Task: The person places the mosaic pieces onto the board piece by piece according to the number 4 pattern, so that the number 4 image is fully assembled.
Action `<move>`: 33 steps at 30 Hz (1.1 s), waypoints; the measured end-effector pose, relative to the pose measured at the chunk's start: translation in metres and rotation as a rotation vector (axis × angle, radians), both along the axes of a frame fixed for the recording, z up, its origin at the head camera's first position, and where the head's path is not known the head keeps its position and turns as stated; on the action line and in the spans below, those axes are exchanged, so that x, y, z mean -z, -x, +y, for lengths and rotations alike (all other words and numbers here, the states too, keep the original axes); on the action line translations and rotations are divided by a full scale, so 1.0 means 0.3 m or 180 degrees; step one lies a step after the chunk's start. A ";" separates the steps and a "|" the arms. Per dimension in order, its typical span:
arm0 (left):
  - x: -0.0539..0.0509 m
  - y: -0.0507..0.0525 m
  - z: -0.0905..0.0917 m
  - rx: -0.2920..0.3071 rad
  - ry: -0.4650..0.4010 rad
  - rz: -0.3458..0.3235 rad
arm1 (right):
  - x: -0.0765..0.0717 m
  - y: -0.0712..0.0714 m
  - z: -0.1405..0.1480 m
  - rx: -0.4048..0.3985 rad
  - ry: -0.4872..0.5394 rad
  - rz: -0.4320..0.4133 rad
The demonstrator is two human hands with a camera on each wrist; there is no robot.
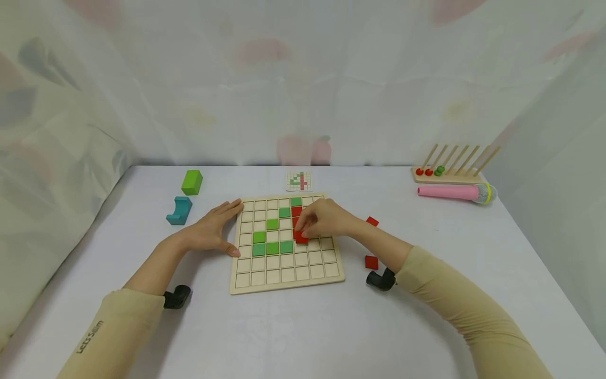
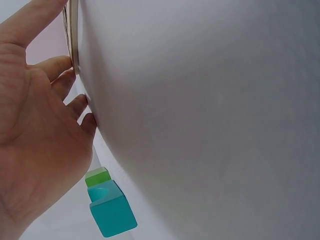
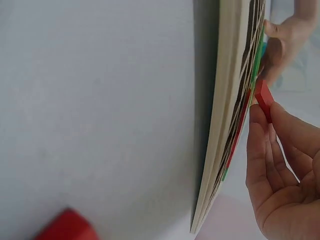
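A wooden grid board (image 1: pixel 270 277) lies on the table, with green square tiles (image 1: pixel 272 248) and a column of red tiles (image 1: pixel 296 211) set in some of its cells. Between thumb and fingers my right hand (image 1: pixel 324 218) pinches a red square tile (image 3: pixel 264 95), tilted just over the board below that column. My left hand (image 1: pixel 208 230) is spread at the board's left edge, fingertips and thumb touching it. The right wrist view shows the pinched tile from the side; some red tiles are partly hidden by the right hand in the head view.
Loose red tiles (image 1: pixel 371 262) lie right of the board, near the right forearm. Behind the board is a small pattern card (image 1: pixel 299 181). A green block (image 1: pixel 192 182) and teal curved block (image 1: pixel 180 210) sit left; a bead rack (image 1: pixel 447 178) and pink toy microphone (image 1: pixel 450 192) right.
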State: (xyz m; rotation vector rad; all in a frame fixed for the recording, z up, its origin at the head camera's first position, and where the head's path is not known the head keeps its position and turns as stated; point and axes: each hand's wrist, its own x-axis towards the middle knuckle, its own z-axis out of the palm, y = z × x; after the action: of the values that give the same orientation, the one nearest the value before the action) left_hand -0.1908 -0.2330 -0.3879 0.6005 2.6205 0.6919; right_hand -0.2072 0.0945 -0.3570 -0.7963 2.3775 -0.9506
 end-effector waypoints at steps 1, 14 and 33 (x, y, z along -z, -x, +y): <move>0.001 0.001 0.000 0.0000 0.0000 0.0002 | 0.002 -0.002 -0.004 -0.0004 -0.0013 0.0022; -0.002 -0.002 0.005 0.0025 -0.0041 0.0039 | 0.009 -0.023 -0.020 -0.0135 -0.0067 0.0119; -0.010 -0.003 0.007 0.0003 -0.0014 0.0019 | 0.025 -0.025 -0.024 -0.0195 -0.0104 0.0222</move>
State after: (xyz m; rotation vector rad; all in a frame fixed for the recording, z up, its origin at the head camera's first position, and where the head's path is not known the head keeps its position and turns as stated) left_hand -0.1898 -0.2310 -0.3849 0.6061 2.6246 0.6966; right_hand -0.1998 0.0872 -0.3646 -0.8980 2.4067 -0.8705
